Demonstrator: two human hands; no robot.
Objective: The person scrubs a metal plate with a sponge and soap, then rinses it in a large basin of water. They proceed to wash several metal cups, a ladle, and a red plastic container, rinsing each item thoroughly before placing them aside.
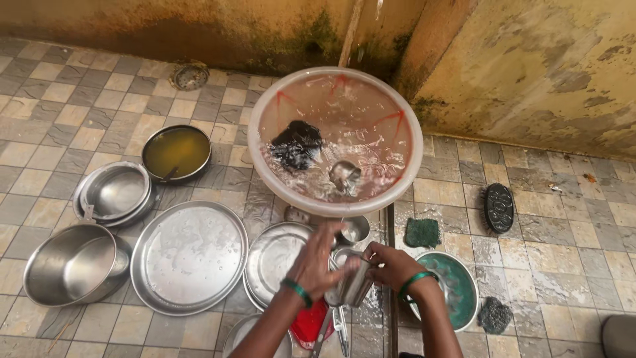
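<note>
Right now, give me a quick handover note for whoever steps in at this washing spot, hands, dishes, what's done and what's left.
Left hand and right hand both grip one small steel tumbler, held over the tiled floor.
Water-filled plastic basin sits ahead, with a dark cloth and a ladle in it.
Wet, clean-looking: large steel plate, steel pot, stacked steel bowls.
Left: the tumbler, and a bowl of yellowish liquid.
Green scrub pad lies right of the basin.
</note>
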